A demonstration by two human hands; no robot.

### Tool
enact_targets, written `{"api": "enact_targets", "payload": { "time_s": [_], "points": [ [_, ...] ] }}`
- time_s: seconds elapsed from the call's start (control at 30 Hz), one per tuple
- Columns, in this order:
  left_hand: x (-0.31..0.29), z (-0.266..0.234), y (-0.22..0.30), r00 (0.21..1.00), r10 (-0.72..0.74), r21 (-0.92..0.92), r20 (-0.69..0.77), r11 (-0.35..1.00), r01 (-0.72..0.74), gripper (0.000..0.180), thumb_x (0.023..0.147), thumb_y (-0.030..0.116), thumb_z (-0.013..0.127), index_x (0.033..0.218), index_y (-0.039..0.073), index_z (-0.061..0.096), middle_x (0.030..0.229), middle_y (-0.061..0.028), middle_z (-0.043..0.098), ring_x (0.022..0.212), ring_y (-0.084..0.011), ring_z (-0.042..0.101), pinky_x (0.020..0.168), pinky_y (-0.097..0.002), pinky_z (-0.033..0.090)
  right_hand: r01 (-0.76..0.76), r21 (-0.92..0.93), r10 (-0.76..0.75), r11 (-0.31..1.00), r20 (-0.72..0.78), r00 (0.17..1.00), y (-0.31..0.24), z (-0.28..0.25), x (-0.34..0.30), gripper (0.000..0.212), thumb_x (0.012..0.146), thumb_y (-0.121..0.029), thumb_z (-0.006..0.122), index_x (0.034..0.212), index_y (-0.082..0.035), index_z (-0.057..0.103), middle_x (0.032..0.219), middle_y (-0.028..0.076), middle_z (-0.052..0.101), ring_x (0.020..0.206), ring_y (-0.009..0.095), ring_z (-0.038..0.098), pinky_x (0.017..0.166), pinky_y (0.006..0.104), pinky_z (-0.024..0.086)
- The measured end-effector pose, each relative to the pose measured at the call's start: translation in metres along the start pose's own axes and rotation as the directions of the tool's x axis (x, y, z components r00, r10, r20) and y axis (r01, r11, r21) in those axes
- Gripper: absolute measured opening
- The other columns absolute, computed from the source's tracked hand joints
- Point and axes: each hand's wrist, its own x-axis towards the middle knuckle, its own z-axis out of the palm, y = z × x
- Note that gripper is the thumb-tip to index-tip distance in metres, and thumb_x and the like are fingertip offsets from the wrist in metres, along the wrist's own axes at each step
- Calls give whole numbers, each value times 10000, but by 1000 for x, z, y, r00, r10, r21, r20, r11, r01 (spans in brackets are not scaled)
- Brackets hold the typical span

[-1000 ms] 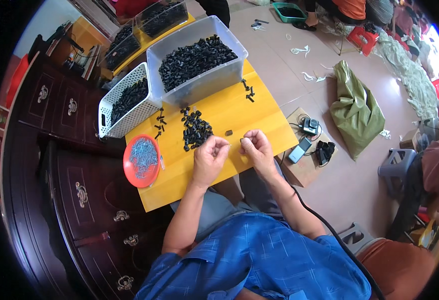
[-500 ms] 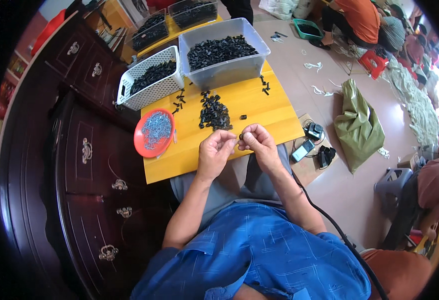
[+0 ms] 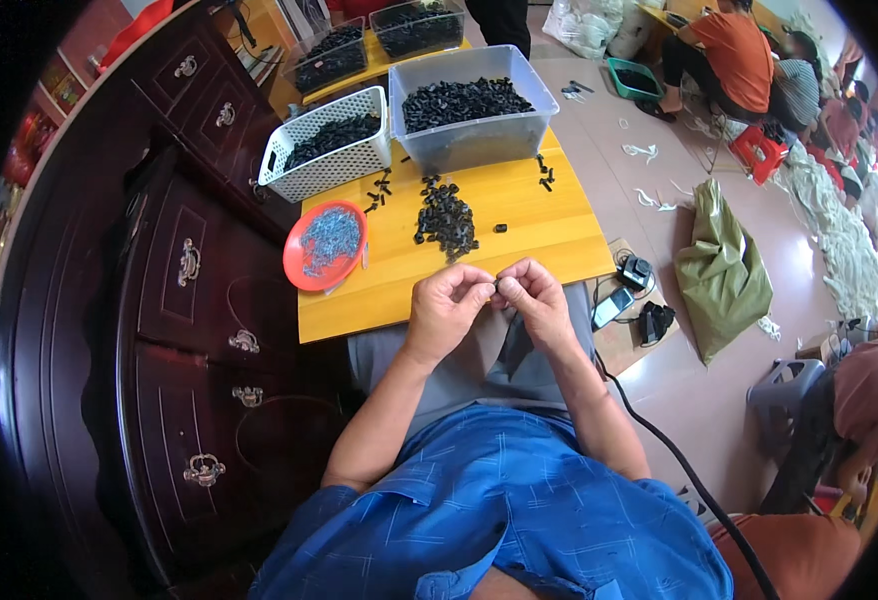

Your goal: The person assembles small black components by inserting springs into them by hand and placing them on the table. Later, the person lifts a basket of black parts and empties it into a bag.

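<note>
Both hands meet in front of the table's near edge, fingertips almost touching. My right hand is closed in a pinch on a small black plastic part, mostly covered by the fingers. Thumb and index finger of my left hand press together right beside it; whatever they hold is too small to make out. Beyond the hands lies a loose pile of small black plastic parts, with a single black piece to its right. A red plate of small silvery metal pieces sits to the left.
On the yellow table stand a white perforated basket and a clear plastic bin, both holding black parts. A dark wooden cabinet borders the left. A green sack and electronic devices lie right; people sit beyond.
The fingertips of both hands have come closer together around the small black part. The whole view has shifted slightly, with the table contents appearing a little farther right.
</note>
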Motion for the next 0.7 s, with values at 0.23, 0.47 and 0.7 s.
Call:
{"api": "enact_targets", "payload": {
  "time_s": [0.23, 0.47, 0.7],
  "points": [
    [-6, -11, 0, 967, -122, -256, 223, 950, 179, 84, 923, 31, 689, 979, 30, 628, 824, -14, 680, 738, -79, 646, 646, -203, 497, -155, 132, 135, 979, 151, 979, 6, -11, -10, 137, 982, -185, 660, 995, -66, 592, 861, 14, 663, 769, 97, 636, 731, 252, 530],
    [2, -23, -18, 890, -162, -246, 426, 926, 286, 142, 933, 65, 696, 1009, 43, 579, 855, -57, 693, 767, -114, 687, 663, -215, 497, -351, 210, 273, 913, 324, 906, 13, -21, -3, 166, 965, -214, 680, 1014, -82, 594, 870, 14, 672, 758, 118, 669, 715, 260, 551],
    [30, -27, -53, 963, -249, -101, 103, 961, 259, 159, 903, 82, 721, 1040, 19, 671, 845, 11, 654, 674, -39, 571, 615, -201, 476, -307, 322, 243, 896, 223, 944, 15, -40, 30, 161, 981, -225, 655, 1016, -78, 598, 855, 22, 659, 787, 118, 654, 744, 262, 536]
  ]
}}
